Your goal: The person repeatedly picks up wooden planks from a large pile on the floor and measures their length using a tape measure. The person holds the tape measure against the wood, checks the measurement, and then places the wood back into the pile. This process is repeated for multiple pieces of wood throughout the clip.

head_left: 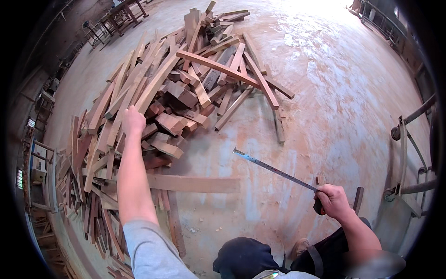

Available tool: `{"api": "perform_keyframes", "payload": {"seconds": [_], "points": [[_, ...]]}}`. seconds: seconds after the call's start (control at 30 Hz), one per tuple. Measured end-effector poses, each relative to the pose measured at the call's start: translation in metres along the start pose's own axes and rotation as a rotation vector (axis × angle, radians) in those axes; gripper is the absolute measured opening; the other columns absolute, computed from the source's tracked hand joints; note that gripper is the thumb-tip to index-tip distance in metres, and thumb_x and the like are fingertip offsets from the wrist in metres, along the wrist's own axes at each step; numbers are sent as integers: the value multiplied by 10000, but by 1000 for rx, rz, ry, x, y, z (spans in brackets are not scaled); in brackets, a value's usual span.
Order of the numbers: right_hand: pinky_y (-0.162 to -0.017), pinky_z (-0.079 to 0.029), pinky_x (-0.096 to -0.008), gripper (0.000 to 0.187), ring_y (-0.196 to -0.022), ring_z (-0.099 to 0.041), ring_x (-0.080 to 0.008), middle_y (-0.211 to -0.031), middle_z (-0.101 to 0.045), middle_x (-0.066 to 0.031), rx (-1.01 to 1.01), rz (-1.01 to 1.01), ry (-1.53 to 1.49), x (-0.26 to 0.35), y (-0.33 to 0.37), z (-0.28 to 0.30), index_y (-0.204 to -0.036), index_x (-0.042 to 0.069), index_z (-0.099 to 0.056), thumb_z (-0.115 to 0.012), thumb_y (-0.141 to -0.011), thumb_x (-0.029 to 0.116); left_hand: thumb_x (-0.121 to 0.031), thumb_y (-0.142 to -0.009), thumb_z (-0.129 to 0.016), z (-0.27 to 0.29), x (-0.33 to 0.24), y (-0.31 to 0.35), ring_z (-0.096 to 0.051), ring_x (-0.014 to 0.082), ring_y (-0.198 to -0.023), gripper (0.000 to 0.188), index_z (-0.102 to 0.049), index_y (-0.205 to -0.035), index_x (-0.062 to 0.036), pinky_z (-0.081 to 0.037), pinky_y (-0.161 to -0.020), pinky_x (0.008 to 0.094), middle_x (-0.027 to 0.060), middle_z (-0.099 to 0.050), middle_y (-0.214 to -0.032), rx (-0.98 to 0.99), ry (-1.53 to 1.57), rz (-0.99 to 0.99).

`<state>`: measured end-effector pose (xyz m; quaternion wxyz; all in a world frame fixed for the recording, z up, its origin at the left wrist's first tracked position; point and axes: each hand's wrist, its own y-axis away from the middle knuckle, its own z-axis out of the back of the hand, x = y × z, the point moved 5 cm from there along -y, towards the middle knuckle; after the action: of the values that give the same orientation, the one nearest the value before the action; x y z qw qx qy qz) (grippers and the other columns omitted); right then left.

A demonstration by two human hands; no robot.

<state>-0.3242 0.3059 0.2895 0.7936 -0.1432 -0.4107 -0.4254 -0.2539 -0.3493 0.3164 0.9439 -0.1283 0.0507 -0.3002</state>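
Hands [134, 120] [331, 202] spread wide, left outstretched gripping beam [160, 83], right clutching tape measure [278, 172]

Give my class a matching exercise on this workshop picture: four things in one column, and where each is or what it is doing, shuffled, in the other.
Column one:
1. Left hand
2. Right hand
3. Tape blade
4. Wheeled metal frame

Column two:
A. Near the picture's right edge
B. At the near end of a long wooden piece
C. Extended over the floor
D. Holding the tape case

Right pairs: 1-B, 2-D, 3-C, 4-A
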Motion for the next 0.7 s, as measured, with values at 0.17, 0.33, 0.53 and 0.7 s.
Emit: {"api": "perform_keyframes", "payload": {"seconds": [0.17,0.33,0.53,0.7], "points": [[-629,-523,-331,102,-665,-669,-241,-728,-665,-126,18,25,-25,7,-10,-11,-839,-5,-674,-600,-884,47,-180,-797,-598,65,9,44,-602,414,-1113,430,-589,-1151,63,-483,-936,453,297,-623,-1153,169,347,2],[-638,-529,-324,127,-673,-676,-220,-730,-678,-123,33,-31,-124,-4,-18,-17,-837,-8,-677,-582,-895,54,-148,-783,-581,104,58,141,-583,313,-1192,566,-526,-1287,105,-421,-1025,379,264,-602,-1256,196,589,70],[-646,-529,-319,150,-677,-681,-219,-740,-688,-125,84,-26,-93,-1,-26,-20,-853,-13,-685,-576,-910,74,-66,-749,-585,149,74,333,-587,139,-943,637,-484,-1370,33,-491,-787,288,63,-615,-1125,690,991,390],[-650,-528,-315,160,-677,-683,-218,-748,-696,-125,200,-68,-104,6,-32,-34,-872,-19,-687,-591,-918,102,-55,-794,-634,80,78,435,-614,196,-976,554,-486,-1315,61,-516,-814,327,91,-623,-1124,913,1473,668]]}}
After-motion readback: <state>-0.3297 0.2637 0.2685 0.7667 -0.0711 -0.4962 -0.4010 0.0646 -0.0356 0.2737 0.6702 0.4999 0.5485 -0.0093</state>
